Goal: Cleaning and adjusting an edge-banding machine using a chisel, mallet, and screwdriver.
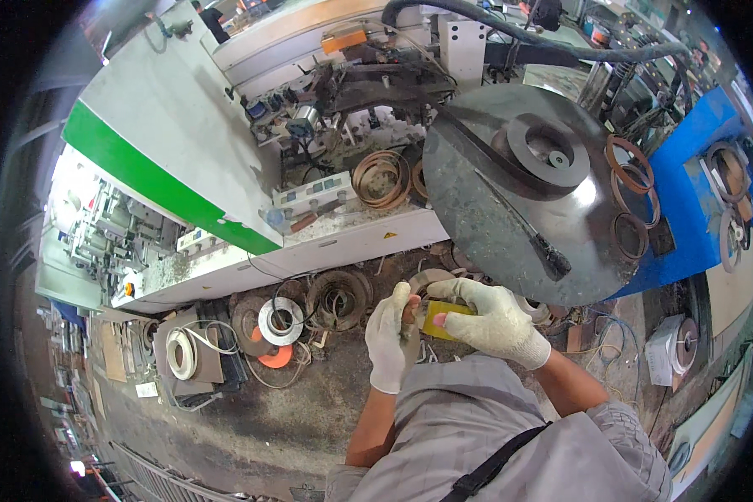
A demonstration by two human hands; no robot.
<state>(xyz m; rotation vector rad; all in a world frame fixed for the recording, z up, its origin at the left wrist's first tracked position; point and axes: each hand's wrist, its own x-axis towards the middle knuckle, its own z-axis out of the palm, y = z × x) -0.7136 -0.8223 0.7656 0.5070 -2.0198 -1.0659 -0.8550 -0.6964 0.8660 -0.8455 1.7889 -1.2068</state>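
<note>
Both of my hands wear off-white knit gloves with bare fingertips showing, and they are close together in front of my body. My right hand (495,322) grips a small yellow, glossy, block-like piece (445,321), its thumb pressed on the near face. Whether that piece is a roll or a box I cannot tell. Just to its left, my left hand (389,339) is upright with thumb and fingers pinched together. What lies between those fingertips, if anything, is too small to make out.
Ahead stands a large dark round turntable (485,226) carrying a grey ring-shaped roll (548,151), a brush (548,255) and brown band coils (629,163). A white machine (167,92) with a green stripe is at left. Rolls of banding (339,299) lie on the floor near my feet.
</note>
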